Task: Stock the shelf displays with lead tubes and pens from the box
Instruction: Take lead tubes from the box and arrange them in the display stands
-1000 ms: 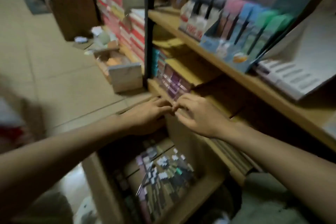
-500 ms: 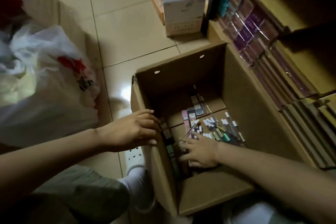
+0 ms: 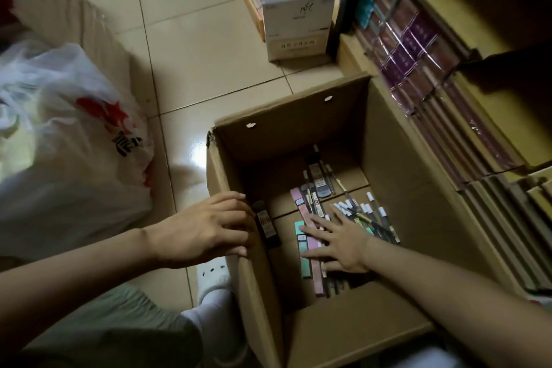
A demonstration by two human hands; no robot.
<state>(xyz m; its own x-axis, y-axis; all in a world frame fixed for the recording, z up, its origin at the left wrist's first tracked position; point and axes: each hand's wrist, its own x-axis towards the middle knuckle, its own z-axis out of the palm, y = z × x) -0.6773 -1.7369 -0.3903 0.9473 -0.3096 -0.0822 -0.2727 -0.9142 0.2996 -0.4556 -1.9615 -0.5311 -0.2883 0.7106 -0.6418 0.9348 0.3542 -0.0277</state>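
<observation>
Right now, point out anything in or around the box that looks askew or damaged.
The box's far-left rim corner is torn and frayed. Inside, the pens and lead tubes lie in a loose, crisscrossed heap, and one dark tube leans apart against the left wall by the left hand. Nothing is spilled.

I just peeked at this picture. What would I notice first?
Probably the big open cardboard box on the floor in the middle, with colourful lead tubes and pens lying at its bottom. The right hand is spread flat over them, and the left hand rests on the box's near-left edge. A white plastic bag with red print sits on the left.
</observation>
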